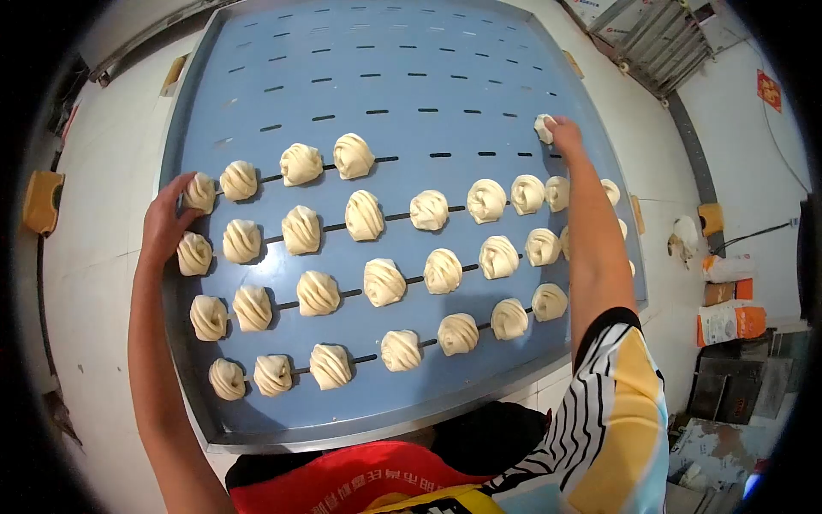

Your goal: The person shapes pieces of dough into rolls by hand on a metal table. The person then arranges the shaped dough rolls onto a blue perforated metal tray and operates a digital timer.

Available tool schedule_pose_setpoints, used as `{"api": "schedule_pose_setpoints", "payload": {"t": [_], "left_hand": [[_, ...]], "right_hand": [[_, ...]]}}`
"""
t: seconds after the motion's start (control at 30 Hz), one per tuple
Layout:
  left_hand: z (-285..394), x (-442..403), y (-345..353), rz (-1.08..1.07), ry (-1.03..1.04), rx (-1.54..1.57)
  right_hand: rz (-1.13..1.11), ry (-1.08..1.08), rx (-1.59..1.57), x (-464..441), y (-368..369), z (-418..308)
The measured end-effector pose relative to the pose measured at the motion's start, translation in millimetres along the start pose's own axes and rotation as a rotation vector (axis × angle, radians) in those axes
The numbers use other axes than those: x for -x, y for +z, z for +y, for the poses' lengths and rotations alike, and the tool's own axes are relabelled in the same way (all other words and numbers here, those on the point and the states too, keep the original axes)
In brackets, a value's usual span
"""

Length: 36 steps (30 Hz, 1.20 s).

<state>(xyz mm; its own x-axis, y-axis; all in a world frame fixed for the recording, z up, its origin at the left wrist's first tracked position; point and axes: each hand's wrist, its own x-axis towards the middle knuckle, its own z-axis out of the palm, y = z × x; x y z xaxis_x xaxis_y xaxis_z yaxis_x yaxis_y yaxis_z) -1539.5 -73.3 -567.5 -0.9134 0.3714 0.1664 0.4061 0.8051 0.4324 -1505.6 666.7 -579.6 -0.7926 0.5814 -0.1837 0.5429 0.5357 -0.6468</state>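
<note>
Rows of twisted dough rolls lie on a blue slotted tray (411, 77). At the left end of the farthest row, my left hand (167, 216) curls its thumb and fingers around a twisted roll (199, 194) sitting on the tray. Another roll (194, 254) lies just below that hand. Towards the far right side, my right hand (565, 137) grips a smaller-looking piece of dough (542, 128) over the tray; its twist is hard to make out. My right forearm covers parts of several rolls, with one roll (610, 192) showing beyond it.
A raised metal rim (325, 435) borders the tray. Yellow-brown blocks (43, 202) stand on or near the pale floor. A metal rack (655, 43) is at the far right, and orange and white packages (732, 322) lie on the right. My red apron touches the near side.
</note>
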Motion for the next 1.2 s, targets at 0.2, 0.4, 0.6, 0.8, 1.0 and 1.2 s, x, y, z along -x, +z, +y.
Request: {"api": "schedule_pose_setpoints", "payload": {"t": [0.2,0.4,0.6,0.8,1.0,1.2], "left_hand": [[4.1,1.2,1.8,-0.009,-0.04,0.081],[8.5,2.5,-3.3,-0.045,-0.1,0.019],[4.3,4.8,-1.3,0.042,0.031,0.03],[4.6,7.3,-2.4,0.033,0.0,0.007],[-1.4,6.7,-0.9,0.066,0.066,-0.021],[-9.9,4.2,6.6,0.053,0.03,0.026]], "right_hand": [[0.301,-0.508,0.655,34.0,23.0,-30.7],[0.037,-0.512,0.412,72.7,61.3,-78.5],[-0.187,-0.838,0.431,179.7,139.8,-151.2],[-0.288,-0.721,0.418,186.1,140.2,-164.7],[-0.294,-0.605,0.517,194.6,148.5,-170.2],[-0.079,-0.689,0.656,198.7,151.1,-166.1]]}}
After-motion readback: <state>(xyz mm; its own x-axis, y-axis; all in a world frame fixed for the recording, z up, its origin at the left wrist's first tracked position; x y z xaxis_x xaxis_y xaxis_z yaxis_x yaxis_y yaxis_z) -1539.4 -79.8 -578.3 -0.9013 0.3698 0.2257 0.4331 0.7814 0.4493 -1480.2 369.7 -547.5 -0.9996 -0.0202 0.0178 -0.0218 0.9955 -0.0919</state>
